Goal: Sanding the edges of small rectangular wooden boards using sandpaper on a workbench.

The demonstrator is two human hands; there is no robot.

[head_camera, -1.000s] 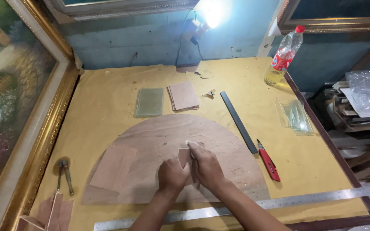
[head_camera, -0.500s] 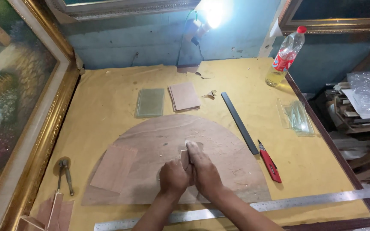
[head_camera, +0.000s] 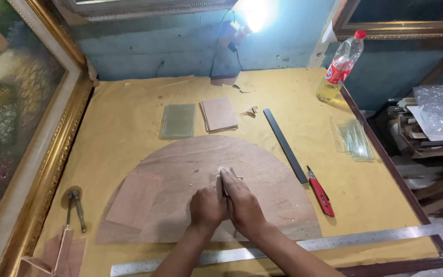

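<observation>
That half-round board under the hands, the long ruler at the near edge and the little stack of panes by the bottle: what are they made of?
Half-round board: seemingly thin plywood or hardboard, matt brown and scuffed, grain-like streaks. Long ruler: metal, probably steel, with a bright silvery sheen. Stack of panes: likely clear glass, see-through with greenish edges. Both hands press on the board.

One head view; looks steeply down, close over the yellow worktable (head_camera: 129, 128), facing the wall

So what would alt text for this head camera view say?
Two hands, left hand and right hand, press together on a small pale piece over a half-round wooden board on a yellow table.
</observation>
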